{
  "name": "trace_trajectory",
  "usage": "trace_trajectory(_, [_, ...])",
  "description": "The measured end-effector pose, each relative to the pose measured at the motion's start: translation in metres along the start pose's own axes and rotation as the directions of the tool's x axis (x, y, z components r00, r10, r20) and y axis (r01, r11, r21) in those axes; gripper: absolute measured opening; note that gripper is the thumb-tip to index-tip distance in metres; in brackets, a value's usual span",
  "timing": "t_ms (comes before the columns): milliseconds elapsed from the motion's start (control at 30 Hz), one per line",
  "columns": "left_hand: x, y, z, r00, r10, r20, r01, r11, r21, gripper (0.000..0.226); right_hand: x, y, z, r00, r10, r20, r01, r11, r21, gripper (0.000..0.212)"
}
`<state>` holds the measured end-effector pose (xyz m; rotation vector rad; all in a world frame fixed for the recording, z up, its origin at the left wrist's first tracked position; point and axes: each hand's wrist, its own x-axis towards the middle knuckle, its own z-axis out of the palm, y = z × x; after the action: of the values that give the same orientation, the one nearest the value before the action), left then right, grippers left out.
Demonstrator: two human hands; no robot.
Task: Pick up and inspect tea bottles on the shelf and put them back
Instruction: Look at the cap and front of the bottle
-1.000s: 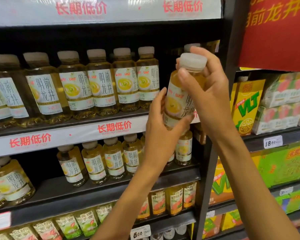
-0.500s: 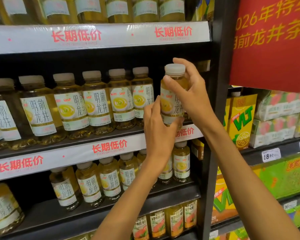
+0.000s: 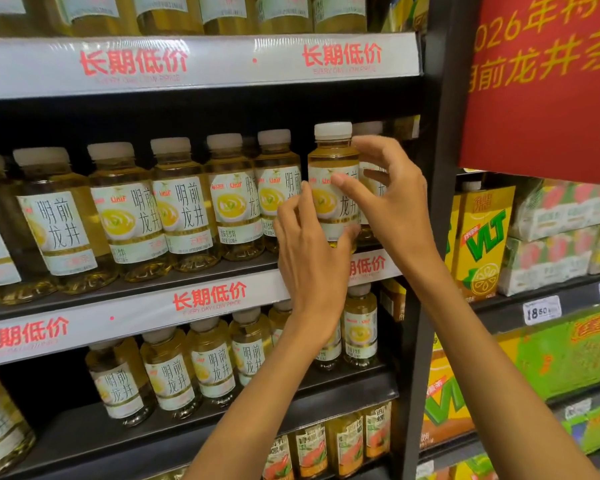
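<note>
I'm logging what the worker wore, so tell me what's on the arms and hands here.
Nothing is worn on what shows: the left hand and right hand are bare, with no gloves, rings, watch or bracelets visible. Both forearms are bare to the frame's lower edge, with no sleeve in view. Fingernails look short and unpainted.

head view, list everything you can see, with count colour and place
held tea bottle: one, pale yellow, white cap, right end of middle shelf row
tea bottles: many, pale yellow, white caps, on top, middle and lower shelf
peach-label bottles: several, yellow, bottom shelf
price strips: white, red lettering, on shelf edges
red banner: one, upper right
lemon tea cartons: several, yellow, right bay
green packs: right bay, lower
left hand: touches the held bottle low down
right hand: fingers on its label
</note>
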<state>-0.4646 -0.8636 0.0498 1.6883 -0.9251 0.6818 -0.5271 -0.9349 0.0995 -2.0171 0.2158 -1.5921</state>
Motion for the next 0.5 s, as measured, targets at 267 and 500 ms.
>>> trace_trajectory(267, [0.003, 0.001, 0.002, 0.999, 0.037, -0.034, -0.032, 0.989, 0.144, 0.08, 0.009, 0.01, 0.008, 1.0, 0.011, 0.019, -0.007, 0.98, -0.2, 0.047])
trace_trajectory(500, [0.005, -0.002, 0.002, 0.998, 0.06, -0.002, -0.059, 0.979, 0.194, 0.072, 0.009, 0.013, 0.017, 0.996, -0.084, -0.013, 0.073, 0.923, -0.379, 0.047])
